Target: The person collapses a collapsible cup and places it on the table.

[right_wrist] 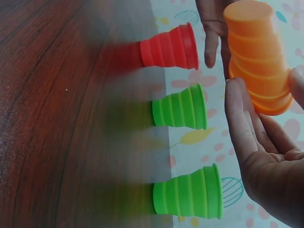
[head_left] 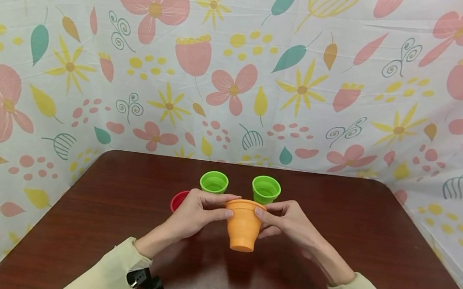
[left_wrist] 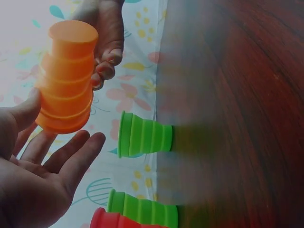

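An orange collapsible cup (head_left: 244, 228), ribbed and extended, is held up over the table between both hands, its wide rim at the top. The left hand (head_left: 197, 212) pinches its rim from the left, thumb on the near side. From the right, the right hand (head_left: 287, 221) pinches the same rim with thumb and fingers. Both wrist views show the orange cup (left_wrist: 69, 76) sideways, with fingers around its wide end. Behind the hands stand two green cups (head_left: 214, 182) of the same ribbed kind. A red cup (head_left: 179, 200) is partly hidden behind the left hand.
The dark brown wooden table (head_left: 115, 246) has rounded far corners. A flower-patterned cloth (head_left: 229, 129) hangs right behind its far edge. In the right wrist view the red cup (right_wrist: 170, 47) and both green cups (right_wrist: 187, 192) stand in a row, apart from each other.
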Demonstrator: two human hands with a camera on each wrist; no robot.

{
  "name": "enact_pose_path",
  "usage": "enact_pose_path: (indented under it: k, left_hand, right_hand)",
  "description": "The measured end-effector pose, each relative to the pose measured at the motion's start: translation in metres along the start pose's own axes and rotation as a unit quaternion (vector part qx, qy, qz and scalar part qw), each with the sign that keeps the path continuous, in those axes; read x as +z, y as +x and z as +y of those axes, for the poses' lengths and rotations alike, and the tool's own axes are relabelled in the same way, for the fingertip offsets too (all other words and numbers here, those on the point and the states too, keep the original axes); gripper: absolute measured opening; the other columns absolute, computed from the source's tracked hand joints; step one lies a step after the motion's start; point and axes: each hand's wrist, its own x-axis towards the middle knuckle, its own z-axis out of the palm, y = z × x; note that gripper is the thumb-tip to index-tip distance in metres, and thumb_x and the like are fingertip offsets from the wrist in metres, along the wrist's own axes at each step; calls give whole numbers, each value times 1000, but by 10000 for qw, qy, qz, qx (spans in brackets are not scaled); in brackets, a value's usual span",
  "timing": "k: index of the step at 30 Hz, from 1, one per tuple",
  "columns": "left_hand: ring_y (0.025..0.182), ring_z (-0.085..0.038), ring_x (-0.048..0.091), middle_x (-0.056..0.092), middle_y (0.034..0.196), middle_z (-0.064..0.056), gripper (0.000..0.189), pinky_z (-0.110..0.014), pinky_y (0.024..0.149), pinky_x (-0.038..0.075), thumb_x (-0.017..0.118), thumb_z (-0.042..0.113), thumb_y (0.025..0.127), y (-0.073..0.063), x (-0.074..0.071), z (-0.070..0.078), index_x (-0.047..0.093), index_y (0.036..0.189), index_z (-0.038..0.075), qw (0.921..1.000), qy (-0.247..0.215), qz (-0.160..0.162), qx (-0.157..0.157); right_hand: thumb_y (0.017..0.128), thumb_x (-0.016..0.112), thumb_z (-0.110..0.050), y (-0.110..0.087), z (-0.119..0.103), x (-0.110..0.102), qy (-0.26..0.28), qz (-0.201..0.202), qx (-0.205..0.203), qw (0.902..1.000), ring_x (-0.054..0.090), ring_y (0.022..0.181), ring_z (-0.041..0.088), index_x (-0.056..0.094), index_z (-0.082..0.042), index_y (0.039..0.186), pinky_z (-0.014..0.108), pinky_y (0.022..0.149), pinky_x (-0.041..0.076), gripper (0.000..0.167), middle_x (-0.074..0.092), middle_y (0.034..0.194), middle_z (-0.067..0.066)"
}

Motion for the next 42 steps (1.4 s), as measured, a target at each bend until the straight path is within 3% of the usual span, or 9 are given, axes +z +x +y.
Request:
enact_pose_path:
  k: [5,12,22,27,33,42]
  left_hand:
    - [107,-23,73,75,120,-16,35,-38,91,62,76,-1,95,0,2,-2,72,130,-5,9995,-259,108,-109]
    - [102,-23,75,74,122,-19,37,-62,83,60,74,0,97,-1,4,-5,69,133,-7,9942,-931,137,-513]
    - [96,-32,77,76,117,-14,36,-48,71,66,77,11,98,-3,5,-5,72,133,1,9888,-1137,205,-950]
    - [93,-32,77,76,116,-15,35,-48,68,66,76,12,98,-4,4,-5,73,131,1,9861,-1247,176,-1088]
    - [92,-32,78,76,116,-15,34,-49,68,66,77,13,98,-5,4,-7,73,130,0,9839,-1312,172,-1203]
    - [92,-33,78,75,119,-18,41,-47,68,66,74,16,100,-5,10,-10,68,136,-4,9834,-1254,259,-1285]
  right_hand:
    - [105,68,-29,0,1,2,-10,42,121,9999,77,83,29,66,14,130,45,85,64,50,77,96,21]
    - [107,65,-33,-1,2,5,94,25,229,9997,77,81,28,69,14,126,47,83,64,50,76,93,21]
    - [110,59,-36,0,7,7,29,19,147,9999,77,83,27,74,12,115,46,80,65,50,77,94,18]
    - [108,63,-29,-2,12,8,-164,126,-235,9995,74,89,30,73,6,127,48,83,64,42,75,105,17]
    - [104,70,-23,-4,14,9,-252,331,-461,9981,74,78,31,63,1,144,47,76,65,47,76,111,18]
    - [103,71,-21,-4,15,13,1,657,-516,9965,74,74,30,66,3,140,46,74,65,44,75,113,18]
